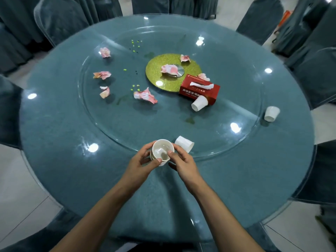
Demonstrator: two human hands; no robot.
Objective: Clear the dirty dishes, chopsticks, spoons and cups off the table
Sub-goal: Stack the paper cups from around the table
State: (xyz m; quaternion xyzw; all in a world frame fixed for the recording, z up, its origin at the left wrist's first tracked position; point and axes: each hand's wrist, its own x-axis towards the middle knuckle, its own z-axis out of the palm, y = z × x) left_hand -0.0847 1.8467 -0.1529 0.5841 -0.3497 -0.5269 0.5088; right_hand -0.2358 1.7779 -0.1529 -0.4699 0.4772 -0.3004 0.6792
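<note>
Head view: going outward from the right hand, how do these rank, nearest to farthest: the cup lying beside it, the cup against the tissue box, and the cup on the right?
1. Fallen cup, just beyond the right hand, which holds the stacked cups.
2. Tipped cup, toward the centre, against the tissue box.
3. Outer cup, far right side.

Restaurant banquet room. Big round table (54, 142) with teal cloth under a glass top, glass lazy Susan (163, 128) on a gold centre disc (156, 79). Fabric-covered chairs (60, 19) ring it, more behind. Leftovers of a meal: crumpled napkins (145, 96), paper cups (199, 103), red tissue box (198, 90), food scraps (135, 88). Pale tiled floor (18, 197).
</note>
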